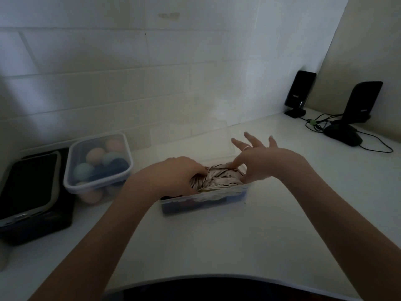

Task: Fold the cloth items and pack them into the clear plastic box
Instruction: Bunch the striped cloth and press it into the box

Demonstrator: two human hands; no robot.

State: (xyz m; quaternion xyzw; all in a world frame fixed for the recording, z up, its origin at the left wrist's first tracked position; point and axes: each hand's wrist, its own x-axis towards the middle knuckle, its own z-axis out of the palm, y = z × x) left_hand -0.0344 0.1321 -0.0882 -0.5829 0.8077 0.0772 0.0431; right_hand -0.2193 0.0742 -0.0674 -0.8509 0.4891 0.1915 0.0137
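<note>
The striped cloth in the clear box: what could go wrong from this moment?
1. The striped cloth bulges above the rim of the clear box, so it may spring out once the left hand and right hand let go.
2. The clear lid standing behind may not close over it.

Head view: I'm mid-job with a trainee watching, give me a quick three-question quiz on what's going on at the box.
1. True or false: the striped cloth is already inside the clear plastic box.
2. Which of the hands has its outer fingers spread and lifted? A) left hand B) right hand
3. What fills the lidded container to the left of the box?

Key
1. True; both hands are pressing it down into the box.
2. B; only one fingertip touches the cloth.
3. Pastel balls, pink and blue among them.
</note>
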